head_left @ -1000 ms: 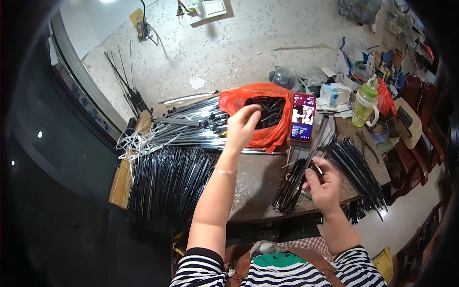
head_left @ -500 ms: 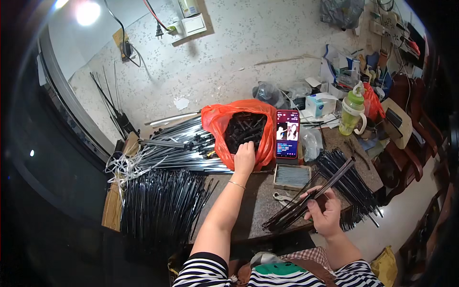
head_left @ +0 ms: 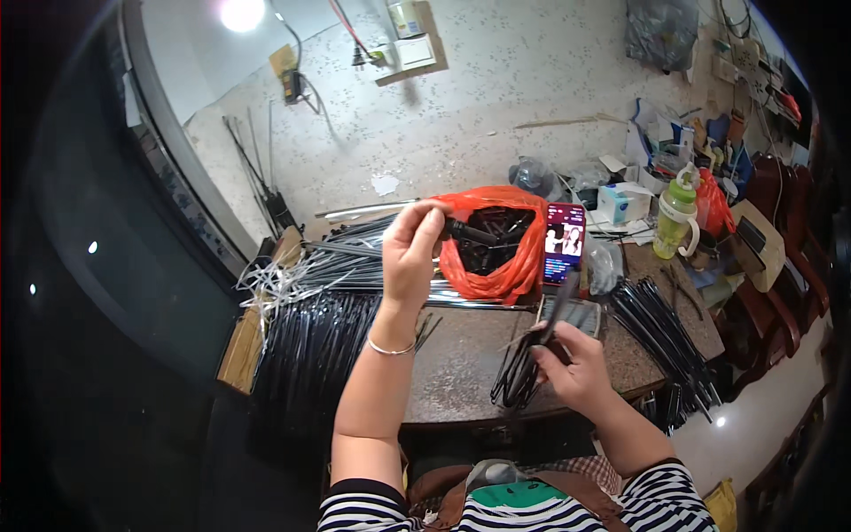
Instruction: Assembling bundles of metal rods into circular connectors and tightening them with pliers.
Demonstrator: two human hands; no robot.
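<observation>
My left hand (head_left: pixel 409 251) is raised above the table and pinches a short black tube-like piece (head_left: pixel 472 233) between thumb and fingers, just left of an open orange plastic bag (head_left: pixel 503 277) full of similar black pieces. My right hand (head_left: pixel 574 368) is lower, near the table's front edge, gripping a bundle of thin black rods (head_left: pixel 530 359) that point up and away from me.
Large piles of long black and silver rods (head_left: pixel 310 328) cover the table's left side; another black pile (head_left: pixel 665 332) lies at the right. A lit phone (head_left: pixel 565 242) leans behind the bag. A green bottle (head_left: pixel 675 222), boxes and clutter stand at the right.
My left hand has come out of the orange bag holding a black piece and lifted it up. My right hand has tilted its rod bundle more upright.
</observation>
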